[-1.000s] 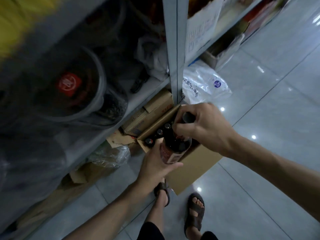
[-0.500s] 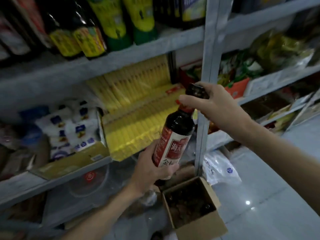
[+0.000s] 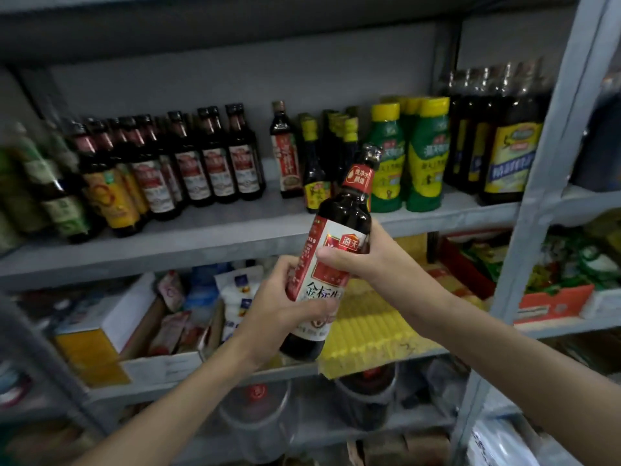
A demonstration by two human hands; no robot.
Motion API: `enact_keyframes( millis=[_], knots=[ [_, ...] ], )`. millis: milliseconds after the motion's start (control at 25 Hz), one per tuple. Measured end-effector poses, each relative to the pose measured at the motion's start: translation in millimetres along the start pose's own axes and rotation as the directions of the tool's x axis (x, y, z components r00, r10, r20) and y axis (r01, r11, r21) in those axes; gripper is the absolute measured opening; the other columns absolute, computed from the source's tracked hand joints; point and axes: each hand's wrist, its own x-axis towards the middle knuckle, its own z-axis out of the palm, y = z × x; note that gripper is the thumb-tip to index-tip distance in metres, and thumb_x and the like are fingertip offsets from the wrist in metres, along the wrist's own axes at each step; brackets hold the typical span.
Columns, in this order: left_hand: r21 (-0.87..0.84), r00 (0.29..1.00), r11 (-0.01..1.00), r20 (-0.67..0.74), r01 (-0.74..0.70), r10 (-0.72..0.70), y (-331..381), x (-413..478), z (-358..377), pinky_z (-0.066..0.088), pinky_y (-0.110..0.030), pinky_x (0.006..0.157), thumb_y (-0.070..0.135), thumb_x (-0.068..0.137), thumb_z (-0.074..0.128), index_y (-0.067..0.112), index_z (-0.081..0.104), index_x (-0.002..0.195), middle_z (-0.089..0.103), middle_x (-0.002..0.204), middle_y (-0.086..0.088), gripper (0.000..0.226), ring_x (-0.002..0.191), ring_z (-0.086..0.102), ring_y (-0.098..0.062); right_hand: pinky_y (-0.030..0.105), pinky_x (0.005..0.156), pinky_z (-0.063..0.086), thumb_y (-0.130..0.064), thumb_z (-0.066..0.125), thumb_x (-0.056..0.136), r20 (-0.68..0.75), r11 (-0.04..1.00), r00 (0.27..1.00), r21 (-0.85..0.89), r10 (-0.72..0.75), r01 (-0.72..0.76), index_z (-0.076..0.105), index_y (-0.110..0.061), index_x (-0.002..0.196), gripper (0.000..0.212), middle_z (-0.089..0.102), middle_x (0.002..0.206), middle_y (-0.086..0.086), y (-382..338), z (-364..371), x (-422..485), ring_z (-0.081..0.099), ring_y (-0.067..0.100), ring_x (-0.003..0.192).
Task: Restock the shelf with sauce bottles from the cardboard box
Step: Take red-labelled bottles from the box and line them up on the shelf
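Note:
A dark sauce bottle with a red and white label and a black cap is held tilted in front of the shelving. My left hand grips its lower body from the left. My right hand grips it higher up, thumb across the label. Behind it runs the grey shelf with a row of similar dark bottles at the left and a bare stretch of board in front of them. The cardboard box is out of view.
Green squeeze bottles with yellow caps and large dark oil bottles stand at the shelf's right. A grey upright post borders the bay. The shelf below holds boxes, packets and yellow packs.
The view has swung up from the box on the floor to the bottle shelf. The bottle came up with both hands; my right hand slid from the cap down to the bottle's body.

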Motion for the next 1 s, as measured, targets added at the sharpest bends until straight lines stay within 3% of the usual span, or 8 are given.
enact_keyframes(
  millis=[160, 320, 480, 640, 720, 840, 1000],
  knots=[
    [0.049, 0.998, 0.998, -0.043, -0.043, 0.045, 5, 5, -86, 0.059, -0.032, 0.074, 0.039, 0.053, 0.085, 0.021, 0.052, 0.113, 0.074, 0.099, -0.003, 0.071, 0.088, 0.074, -0.021, 0.021, 0.075, 0.06, -0.023, 0.078, 0.085, 0.052, 1.0, 0.999, -0.012, -0.011, 0.011, 0.061, -0.013, 0.117, 0.038, 0.078, 0.102, 0.005, -19, 73, 49, 0.076, 0.014, 0.091],
    [0.12, 0.991, 0.991, -0.11, -0.066, 0.079, 4, 23, -193, 0.057, -0.03, 0.07, 0.046, 0.048, 0.084, 0.022, 0.052, 0.103, 0.075, 0.089, 0.004, 0.068, 0.082, 0.073, -0.014, 0.027, 0.082, 0.061, -0.02, 0.08, 0.082, 0.058, 0.998, 0.998, -0.056, -0.024, 0.027, 0.064, -0.006, 0.116, 0.04, 0.078, 0.101, 0.008, -39, 159, 115, 0.076, 0.018, 0.091],
    [0.226, 0.996, 0.972, -0.057, -0.057, 0.072, 6, 46, -281, 0.057, -0.037, 0.085, 0.052, 0.055, 0.081, 0.026, 0.051, 0.114, 0.074, 0.1, 0.008, 0.072, 0.092, 0.071, -0.009, 0.027, 0.077, 0.062, -0.013, 0.08, 0.082, 0.036, 0.993, 0.997, -0.089, -0.07, 0.073, 0.067, -0.007, 0.109, 0.031, 0.078, 0.097, 0.007, -54, 223, 176, 0.077, 0.019, 0.088],
    [0.373, 0.997, 0.924, 0.037, -0.082, 0.074, 0, 79, -348, 0.052, -0.035, 0.096, 0.043, 0.076, 0.08, 0.031, 0.052, 0.126, 0.069, 0.116, 0.015, 0.059, 0.106, 0.066, -0.002, 0.027, 0.078, 0.061, -0.011, 0.084, 0.077, -0.012, 0.972, 0.991, -0.195, -0.134, 0.129, 0.06, -0.007, 0.12, 0.049, 0.077, 0.102, 0.004, -63, 249, 233, 0.076, 0.014, 0.091],
    [0.536, 0.998, 0.843, 0.046, -0.052, 0.032, -12, 96, -371, 0.051, -0.038, 0.099, 0.046, 0.082, 0.074, 0.029, 0.051, 0.128, 0.062, 0.124, 0.012, 0.055, 0.111, 0.061, -0.006, 0.033, 0.084, 0.06, -0.015, 0.086, 0.073, -0.072, 0.959, 0.985, -0.25, -0.158, 0.135, 0.056, -0.012, 0.123, 0.059, 0.076, 0.106, 0.001, -60, 248, 263, 0.075, 0.012, 0.094],
    [0.77, 0.991, 0.638, 0.085, 0.0, -0.102, -34, 119, -387, 0.046, -0.033, 0.1, 0.053, 0.086, 0.064, 0.027, 0.044, 0.138, 0.052, 0.14, 0.005, 0.061, 0.122, 0.052, -0.012, 0.042, 0.092, 0.058, -0.014, 0.089, 0.07, -0.118, 0.949, 0.979, -0.29, -0.165, 0.125, 0.05, -0.015, 0.128, 0.07, 0.074, 0.112, 0.0, -48, 243, 310, 0.072, 0.016, 0.101],
    [0.862, 0.949, 0.506, 0.167, -0.009, -0.267, -49, 148, -383, 0.044, -0.033, 0.1, 0.055, 0.088, 0.06, 0.025, 0.036, 0.148, 0.044, 0.15, 0.0, 0.071, 0.129, 0.047, -0.017, 0.037, 0.092, 0.055, -0.007, 0.087, 0.071, -0.133, 0.955, 0.983, -0.283, -0.129, 0.087, 0.048, -0.016, 0.132, 0.073, 0.071, 0.113, -0.002, -16, 242, 360, 0.068, 0.011, 0.1]
  ],
)
